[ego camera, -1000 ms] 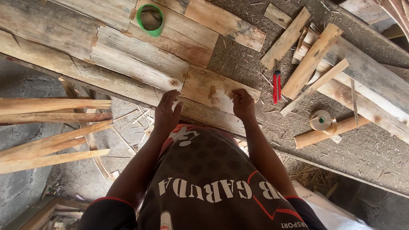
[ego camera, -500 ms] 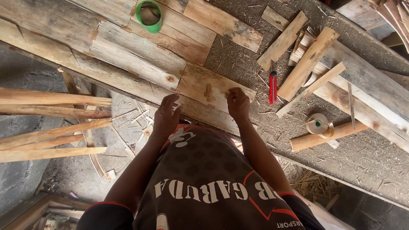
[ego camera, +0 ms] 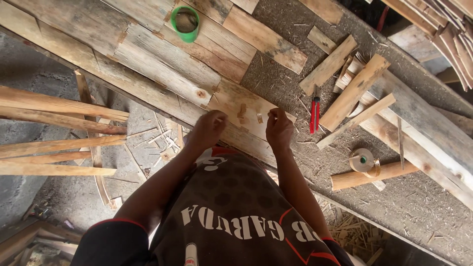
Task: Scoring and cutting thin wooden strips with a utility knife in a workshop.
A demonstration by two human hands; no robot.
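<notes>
While fingers curl — left hand | right hand | over plank.

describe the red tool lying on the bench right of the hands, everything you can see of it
The red utility knife is slim and straight, with a red body and a dark end pointing away from the person; whether the blade is out cannot be told. It looks like plastic. It lies flat on the sawdust-covered workbench, running roughly lengthwise away from the person, just right of the right hand, which does not touch it. Its far end sits close to a short wooden offcut; no contact is clear.
</notes>
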